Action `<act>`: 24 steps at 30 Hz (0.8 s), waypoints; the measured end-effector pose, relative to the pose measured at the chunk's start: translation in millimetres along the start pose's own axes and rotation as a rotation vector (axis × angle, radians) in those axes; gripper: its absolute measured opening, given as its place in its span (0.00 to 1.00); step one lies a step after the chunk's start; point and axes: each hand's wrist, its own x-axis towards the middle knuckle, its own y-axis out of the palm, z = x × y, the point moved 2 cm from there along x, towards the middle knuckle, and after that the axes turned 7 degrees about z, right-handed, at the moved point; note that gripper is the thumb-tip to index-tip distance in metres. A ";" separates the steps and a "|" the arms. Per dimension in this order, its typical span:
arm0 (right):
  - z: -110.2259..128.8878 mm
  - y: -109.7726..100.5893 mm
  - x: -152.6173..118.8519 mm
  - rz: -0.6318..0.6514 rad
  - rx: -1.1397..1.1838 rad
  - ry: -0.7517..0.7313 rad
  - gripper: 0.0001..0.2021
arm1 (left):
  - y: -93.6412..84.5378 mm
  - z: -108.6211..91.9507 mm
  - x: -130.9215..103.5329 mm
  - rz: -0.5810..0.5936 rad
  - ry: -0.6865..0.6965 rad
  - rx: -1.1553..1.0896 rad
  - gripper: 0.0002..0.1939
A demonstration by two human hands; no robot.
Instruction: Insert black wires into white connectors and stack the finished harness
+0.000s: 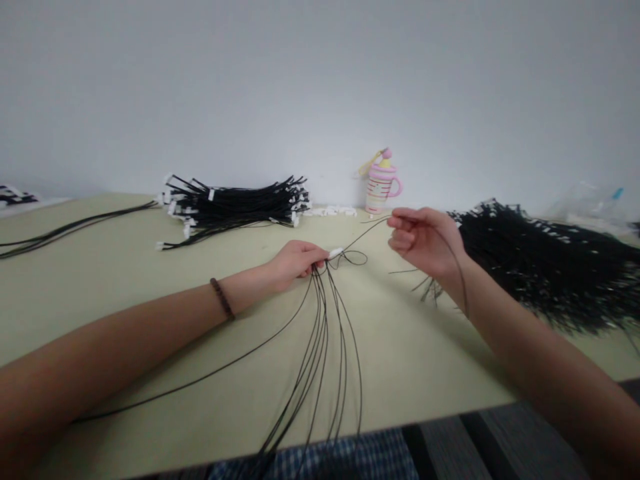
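Near the middle of the table, my left hand (298, 259) pinches a small white connector (336, 253) between thumb and fingers. Several thin black wires (320, 320) hang from that grip toward the table's front edge, and one curves off to the left. A small wire loop (356, 257) sticks out beside the connector. To the right and a little higher, my right hand (425, 237) has its thumb and forefinger closed on a single black wire (367, 233) that runs from the connector. The wire's other part passes over the back of that hand and wrist.
A stack of black cables with white connectors (235, 203) lies at the back left. Loose white connectors (333, 211) and a pink-striped mug (380, 187) are near the wall. A large pile of black wires (540, 260) lies at right, with a clear plastic bag (593, 203) behind it.
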 end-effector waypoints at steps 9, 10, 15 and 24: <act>23.7 -56.5 18.8 -0.317 0.134 -0.266 0.04 | -1.0 1.8 0.7 -0.004 -0.003 -0.031 0.11; 25.0 -61.9 19.9 -0.363 0.145 -0.291 0.04 | -1.0 2.2 0.9 -0.002 0.000 -0.041 0.11; 18.1 -71.2 23.2 -0.498 -0.059 -0.421 0.03 | -1.8 3.6 1.4 -0.026 0.007 -0.056 0.10; -58.0 1.9 3.7 -0.010 -0.951 -0.101 0.13 | -0.3 -0.5 -0.5 -0.036 0.006 -0.062 0.10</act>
